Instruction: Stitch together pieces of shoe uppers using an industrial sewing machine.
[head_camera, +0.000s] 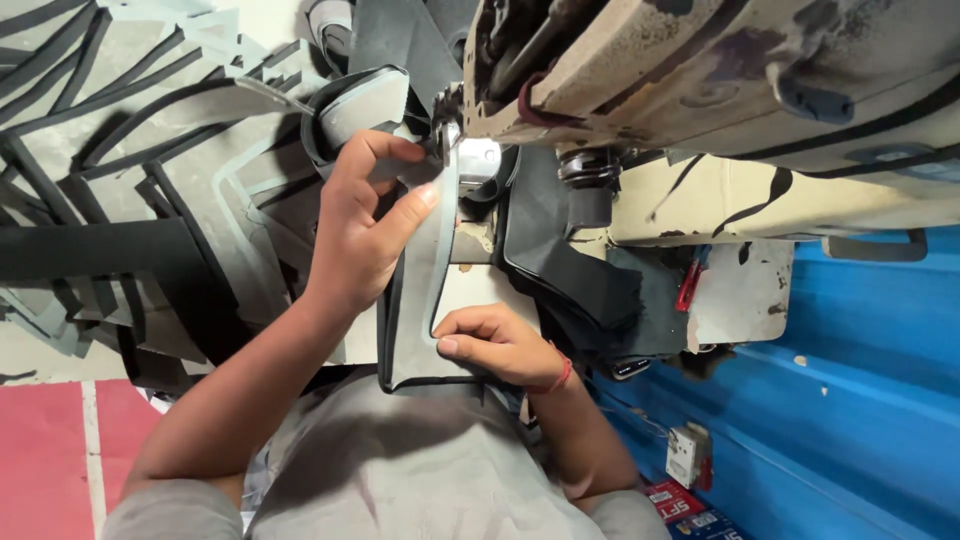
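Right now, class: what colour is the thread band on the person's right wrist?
Red. The thread band sits just behind the right hand, clearest in the head view.

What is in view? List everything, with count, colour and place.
Grey piece: one, grey with black edging, centre, fed to the machine.
Sewing machine: one, worn cream, top right.
Black fabric: a heap, black, right of the grey piece.
Offcuts: many, black and grey, left.
Blue panel: one, blue, right.
Socket: one, white, lower right.
Left hand: on the grey piece near the needle.
Right hand: grips the piece's lower edge, red thread at the wrist.
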